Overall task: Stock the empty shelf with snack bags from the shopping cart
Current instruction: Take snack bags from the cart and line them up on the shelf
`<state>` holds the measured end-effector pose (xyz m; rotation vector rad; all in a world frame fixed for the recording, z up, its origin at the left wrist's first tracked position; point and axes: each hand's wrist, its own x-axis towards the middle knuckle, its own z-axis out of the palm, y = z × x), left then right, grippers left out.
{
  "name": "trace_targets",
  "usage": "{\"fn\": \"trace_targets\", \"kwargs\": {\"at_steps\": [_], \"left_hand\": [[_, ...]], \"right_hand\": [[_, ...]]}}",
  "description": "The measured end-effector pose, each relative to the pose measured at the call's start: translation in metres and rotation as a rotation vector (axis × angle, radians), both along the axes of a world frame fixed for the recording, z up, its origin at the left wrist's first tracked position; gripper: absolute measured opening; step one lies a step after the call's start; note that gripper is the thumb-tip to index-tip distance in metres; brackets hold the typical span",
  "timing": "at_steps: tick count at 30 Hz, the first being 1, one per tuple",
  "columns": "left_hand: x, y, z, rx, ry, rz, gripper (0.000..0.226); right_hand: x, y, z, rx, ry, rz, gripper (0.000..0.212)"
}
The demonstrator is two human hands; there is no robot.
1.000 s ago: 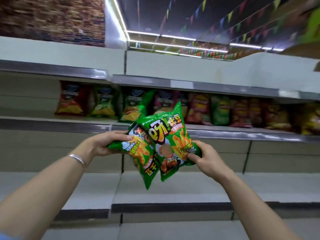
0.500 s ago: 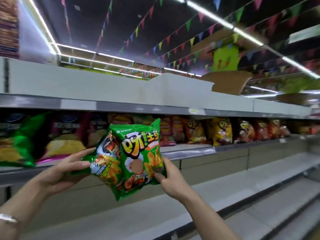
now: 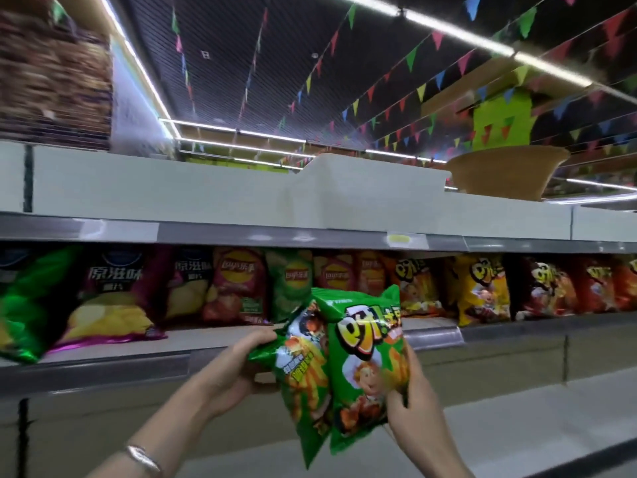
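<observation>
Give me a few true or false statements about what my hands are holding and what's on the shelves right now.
1. The left hand and the right hand hold two green snack bags. True.
2. The shelf behind the bags is bare. False: packets stand in a row on it.
3. A silver bracelet is on the left wrist. True.
4. The held bags are red. False: green.
5. The yellow snack bag stands right of the held bags. True.

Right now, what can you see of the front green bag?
The front green bag is glossy film, sealed and puffy, printed with big orange-yellow characters, a cartoon chef and fries. It is held upright, slightly tilted, before the stocked shelf. It overlaps a second green bag. The right hand pinches its lower right edge.
</observation>
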<state>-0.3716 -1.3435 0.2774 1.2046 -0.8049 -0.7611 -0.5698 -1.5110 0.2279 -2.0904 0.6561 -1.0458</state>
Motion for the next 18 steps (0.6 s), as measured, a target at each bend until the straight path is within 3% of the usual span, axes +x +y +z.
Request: {"fn": "trace_targets", "kwargs": {"at_steps": [2,5,9,12,16,18], "left_hand": [[-0.019,-0.018,-0.003,-0.005,0.006,0.011,0.047],[-0.048,-0.045,-0.007,-0.037,0.030,-0.020,0.058],[-0.076,-0.081,-0.022,-0.054,0.006,-0.056,0.109],[-0.095,-0.113,-0.033,-0.075,-0.041,-0.037,0.127],[-0.123,-0.154,-0.027,-0.116,-0.078,0.122,0.113],[-0.131,-0.172,-0.022,-0.160,-0.013,0.176,0.081]], "right_hand": [[-0.010,-0.012,0.000,0.018,-0.003,0.000,0.081],[-0.031,-0.033,0.002,-0.029,-0.004,0.007,0.088],[-0.061,-0.067,0.006,-0.037,0.035,0.054,0.091],[-0.087,-0.090,0.015,0.014,0.028,0.137,0.094],[-0.114,-0.114,0.021,0.027,-0.015,0.226,0.098],[-0.124,-0.126,0.022,0.024,-0.032,0.254,0.102]]}}
